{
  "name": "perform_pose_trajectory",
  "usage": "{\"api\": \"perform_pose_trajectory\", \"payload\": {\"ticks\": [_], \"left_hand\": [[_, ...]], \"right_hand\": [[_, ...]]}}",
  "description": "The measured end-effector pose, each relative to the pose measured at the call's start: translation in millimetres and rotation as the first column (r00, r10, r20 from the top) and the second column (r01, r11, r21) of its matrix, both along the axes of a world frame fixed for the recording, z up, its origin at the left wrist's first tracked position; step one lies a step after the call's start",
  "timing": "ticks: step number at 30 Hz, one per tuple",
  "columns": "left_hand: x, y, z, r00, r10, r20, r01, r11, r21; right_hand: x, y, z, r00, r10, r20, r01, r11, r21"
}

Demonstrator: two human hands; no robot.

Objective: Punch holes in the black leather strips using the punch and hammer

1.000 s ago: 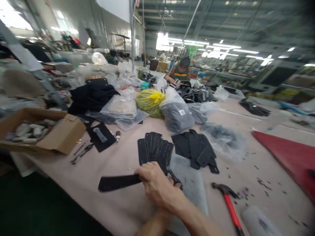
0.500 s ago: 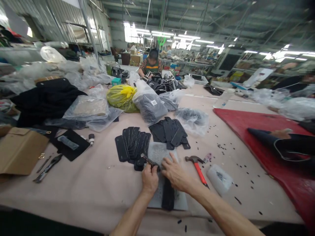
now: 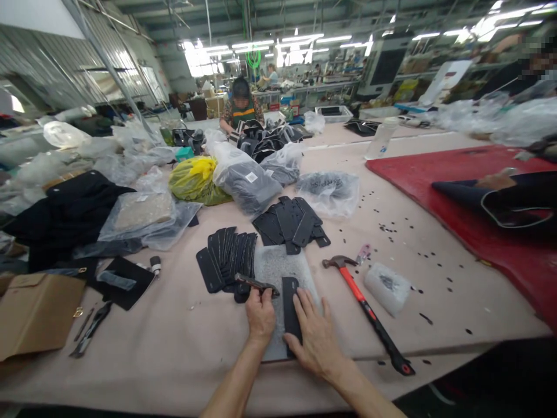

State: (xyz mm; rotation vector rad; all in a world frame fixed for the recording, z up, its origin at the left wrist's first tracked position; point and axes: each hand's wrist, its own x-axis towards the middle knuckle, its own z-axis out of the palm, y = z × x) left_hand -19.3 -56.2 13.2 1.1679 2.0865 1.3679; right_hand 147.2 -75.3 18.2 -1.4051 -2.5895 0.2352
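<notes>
My left hand [image 3: 260,316] is closed round a dark metal bar-like tool [image 3: 256,284], held slantwise over the left side of a pale grey board [image 3: 278,264]; its exact kind is unclear. On the board lies a black strip [image 3: 290,296] with a slot near its rounded far end. My right hand [image 3: 317,331] rests along the strip's right edge, fingers stretched out and partly covering it. Beyond my left hand is a fanned row of black pieces [image 3: 226,258]. A looser pile of similar pieces [image 3: 291,220] overlaps the board's far end.
A claw hammer [image 3: 359,296] with a red and black handle lies right of the board, beside a clear plastic-wrapped bundle [image 3: 387,288]. Small black scraps dot the table [image 3: 174,342]. Bagged goods [image 3: 248,180] stand behind. A brown bag [image 3: 39,313] is at left, a red mat [image 3: 435,191] at right.
My right hand has moved nearer to me and flattened along the strip, whose far end now shows. The hammer's whole handle is uncovered. My left hand keeps the tool. The view has shifted.
</notes>
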Motion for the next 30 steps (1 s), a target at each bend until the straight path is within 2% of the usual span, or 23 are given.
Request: {"api": "perform_pose_trajectory", "payload": {"ticks": [3,8,11,16,21,30], "left_hand": [[-1,4,4.7,0.999,-0.022,0.038,0.021,1.0,0.013],[-2,23,12.3,0.99,-0.124,0.066,0.122,0.992,0.037],[3,37,15.3,0.971,-0.235,0.048,0.235,0.972,0.015],[11,45,13.3,0.904,-0.426,0.041,0.426,0.905,0.017],[10,45,10.3,0.91,-0.411,0.051,0.411,0.911,0.007],[14,46,15.4,0.903,-0.428,0.035,0.427,0.904,0.024]], "right_hand": [[1,8,2.3,0.998,0.055,-0.002,-0.055,0.998,-0.022],[9,16,5.2,0.996,0.082,-0.025,-0.083,0.994,-0.064],[14,18,6.2,0.994,0.1,-0.054,-0.105,0.99,-0.096],[19,21,5.5,0.989,0.102,-0.109,-0.115,0.986,-0.118],[20,21,5.2,0.987,0.089,-0.135,-0.105,0.988,-0.116],[21,22,6.8,0.984,0.066,-0.167,-0.09,0.986,-0.143]]}}
